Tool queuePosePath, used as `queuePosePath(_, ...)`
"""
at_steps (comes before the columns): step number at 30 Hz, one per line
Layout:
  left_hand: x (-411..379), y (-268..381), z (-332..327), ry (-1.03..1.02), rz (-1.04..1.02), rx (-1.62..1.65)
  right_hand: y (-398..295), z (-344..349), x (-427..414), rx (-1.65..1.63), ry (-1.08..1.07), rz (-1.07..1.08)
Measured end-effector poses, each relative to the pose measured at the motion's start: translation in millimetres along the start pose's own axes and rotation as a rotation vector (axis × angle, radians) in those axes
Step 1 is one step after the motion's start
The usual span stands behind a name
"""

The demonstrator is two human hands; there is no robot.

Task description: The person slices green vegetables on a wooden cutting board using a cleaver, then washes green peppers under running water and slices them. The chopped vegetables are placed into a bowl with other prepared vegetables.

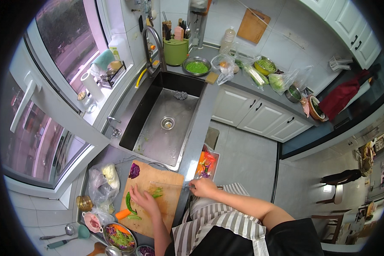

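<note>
A wooden cutting board (166, 211) lies on the counter before me. My right hand (203, 188) grips a kitchen knife (171, 184), its blade reaching left over the board. Beside the blade lie sliced green pepper pieces (157, 192). My left hand (144, 200) rests over the board with its fingers spread, close to a long green pepper (128, 201); whether it touches the pepper is unclear. Near the board's left edge are a carrot piece (123, 214) and a pale green strip (134, 217). A chunk of purple cabbage (134, 171) sits at the board's far corner.
Beyond the board is a steel sink (160, 137). A metal bowl of shredded vegetables (120, 238) stands at the lower left, near a plastic bag with cabbage (104, 185). A container of vegetable scraps (208, 161) is right of the counter edge. Bowls and bagged vegetables line the far counter (243, 84).
</note>
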State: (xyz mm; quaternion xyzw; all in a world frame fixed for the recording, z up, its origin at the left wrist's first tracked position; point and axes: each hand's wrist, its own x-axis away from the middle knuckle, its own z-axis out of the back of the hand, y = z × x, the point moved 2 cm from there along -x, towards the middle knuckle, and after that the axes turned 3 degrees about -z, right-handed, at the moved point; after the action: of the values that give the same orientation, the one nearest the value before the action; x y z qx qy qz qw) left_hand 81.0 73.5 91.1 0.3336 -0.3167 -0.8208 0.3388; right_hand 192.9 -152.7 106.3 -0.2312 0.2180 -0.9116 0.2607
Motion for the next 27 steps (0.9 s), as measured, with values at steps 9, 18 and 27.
queuePosePath(9, 19, -49, 35, -0.025, 0.061, -0.158, 0, -10, -7, -0.113, -0.077, -0.025)
queuePosePath(18, 60, -71, 44, 0.064, 0.227, -0.136, 1, -13, -1, -0.203, -0.115, -0.107)
queuePosePath(27, 71, -45, 22, -0.267, -0.265, -0.171, -24, -26, -6, 0.024, -0.123, 0.096)
